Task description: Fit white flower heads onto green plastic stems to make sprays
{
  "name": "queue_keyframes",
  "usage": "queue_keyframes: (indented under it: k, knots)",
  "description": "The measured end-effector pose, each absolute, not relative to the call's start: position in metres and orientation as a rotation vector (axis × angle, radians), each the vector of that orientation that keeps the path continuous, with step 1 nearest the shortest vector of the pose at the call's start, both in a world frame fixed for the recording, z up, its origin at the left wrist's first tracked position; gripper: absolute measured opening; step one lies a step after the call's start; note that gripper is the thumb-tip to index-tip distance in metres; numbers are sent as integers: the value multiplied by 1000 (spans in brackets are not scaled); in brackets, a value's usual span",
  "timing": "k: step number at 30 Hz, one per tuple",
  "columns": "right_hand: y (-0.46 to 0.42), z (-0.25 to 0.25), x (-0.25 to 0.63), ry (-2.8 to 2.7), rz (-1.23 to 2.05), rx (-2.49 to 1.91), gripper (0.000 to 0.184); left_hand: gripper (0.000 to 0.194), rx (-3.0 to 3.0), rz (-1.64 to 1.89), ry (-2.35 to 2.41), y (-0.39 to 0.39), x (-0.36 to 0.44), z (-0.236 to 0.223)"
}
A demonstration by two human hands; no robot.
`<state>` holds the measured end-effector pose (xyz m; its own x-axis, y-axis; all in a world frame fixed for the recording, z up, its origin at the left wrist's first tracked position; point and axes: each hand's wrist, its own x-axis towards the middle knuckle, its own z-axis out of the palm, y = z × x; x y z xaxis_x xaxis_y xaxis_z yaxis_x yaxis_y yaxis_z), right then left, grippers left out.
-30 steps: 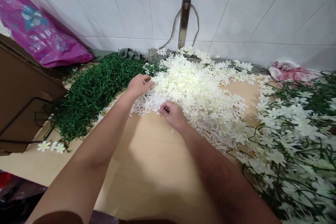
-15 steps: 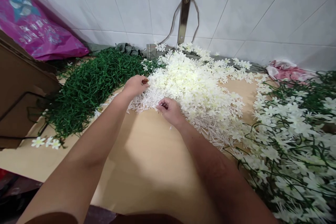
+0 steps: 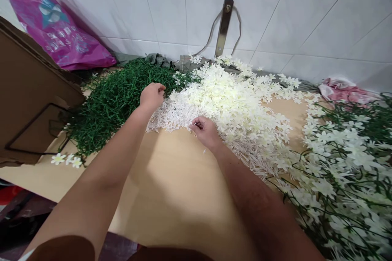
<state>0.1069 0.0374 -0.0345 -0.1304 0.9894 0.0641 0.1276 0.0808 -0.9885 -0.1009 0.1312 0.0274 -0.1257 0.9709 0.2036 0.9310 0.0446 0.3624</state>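
From my head view, a purple bag (image 3: pixel 70 40) slumps at the upper left above a cardboard box (image 3: pixel 27 102) at the left edge; I cannot see inside either. Green stems (image 3: pixel 122 98) heap left of centre, white blossoms (image 3: pixel 229 98) pile at centre over thin white stalks (image 3: pixel 174 116), and stemmed flowers (image 3: pixel 343 163) crowd the right, all on the counter (image 3: pixel 165 179). My left hand (image 3: pixel 152 97) is loosely curled beside the green heap; my right hand (image 3: pixel 206 131) has its fingertips nearly together at the stalks' near edge. What either grips, I cannot tell.
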Motion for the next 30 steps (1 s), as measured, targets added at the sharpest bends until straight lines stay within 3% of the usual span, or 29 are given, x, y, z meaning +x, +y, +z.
queue_keyframes:
  k: [8, 14, 18, 21, 23, 30]
  knots:
    - [37, -35, 108, -1454, 1171, -1155, 12, 39, 2210, 350, 2269, 170, -61, 26]
    - [40, -41, 109, -1461, 1168, -1167, 12, 29, 2203, 170, 2308, 183, -60, 20]
    - [42, -42, 109, -1461, 1175, -1185, 12, 18, 2032, 557, 2267, 183, -78, 21]
    - [42, -43, 109, -1469, 1175, -1169, 14, 10, 1670, 1185, 2072, 183, -92, 32]
    - [42, -42, 110, -1476, 1175, -1162, 14, 17, 1405, 1608, 1782, 182, -98, 46]
    - [38, -38, 110, -1437, 1173, -1141, 17, 21, 955, 1861, 1379, 136, -112, 106]
